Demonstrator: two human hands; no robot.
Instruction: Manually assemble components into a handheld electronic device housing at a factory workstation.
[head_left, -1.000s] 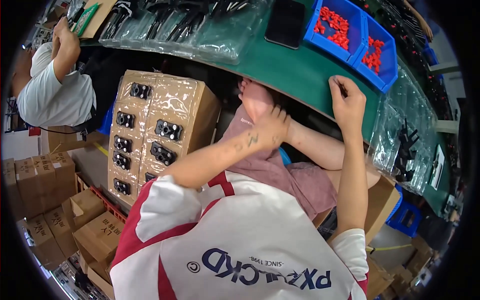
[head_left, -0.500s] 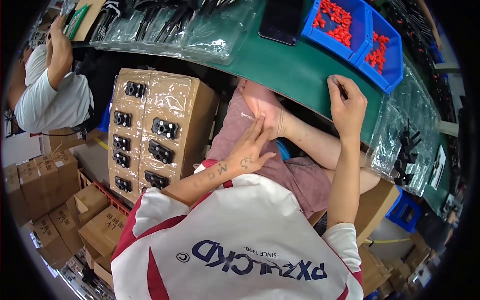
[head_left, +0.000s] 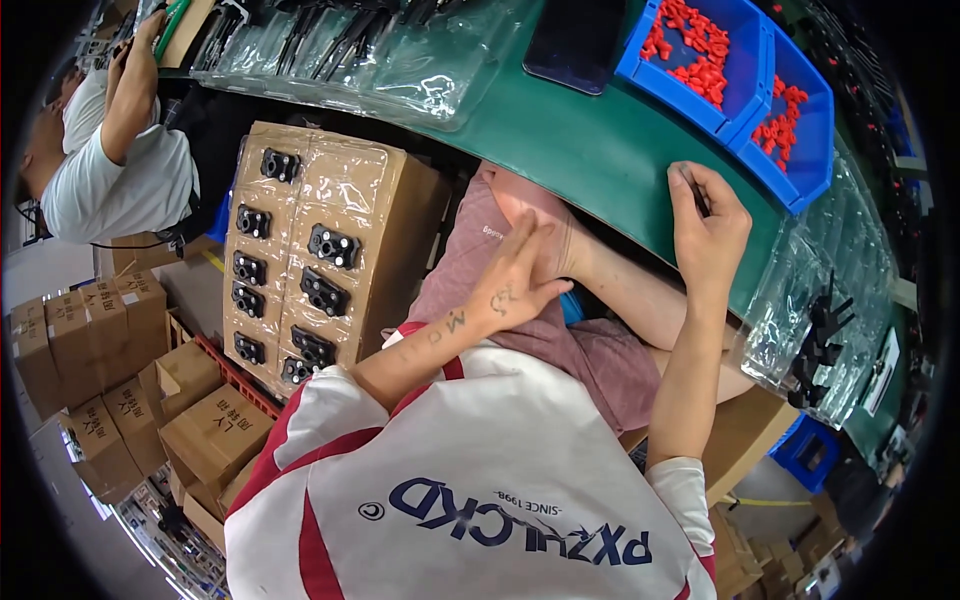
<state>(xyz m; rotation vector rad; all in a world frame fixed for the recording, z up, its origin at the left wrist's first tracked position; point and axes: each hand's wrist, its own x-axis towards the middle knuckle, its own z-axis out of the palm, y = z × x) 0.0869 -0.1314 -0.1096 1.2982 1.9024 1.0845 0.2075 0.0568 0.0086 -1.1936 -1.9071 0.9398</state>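
Note:
My left hand [head_left: 515, 275] rests on my bare leg just above the pink shorts [head_left: 455, 255], fingers stretched out and thumb apart, holding nothing. At the edge of the green table [head_left: 625, 170], my right hand [head_left: 712, 225] is raised with its fingers curled in toward the thumb. A dark spot shows between those fingers; whether it is a small part or only shadow, I cannot make out. Beyond that hand stands a blue two-part bin [head_left: 735, 130] with small red pieces [head_left: 700, 55] in both compartments.
Left of my legs, several black fittings [head_left: 325, 292] lie on a taped cardboard box [head_left: 385, 200]. A dark tablet or phone [head_left: 575, 45] and plastic-bagged black parts [head_left: 345, 50] are on the table. Clear plastic with black parts [head_left: 820, 340] lies right. Another person [head_left: 120, 180] sits at far left.
The whole view has shifted a little. My left hand has slid slightly over the leg and its thumb is spread wider. My right hand keeps its curled pose.

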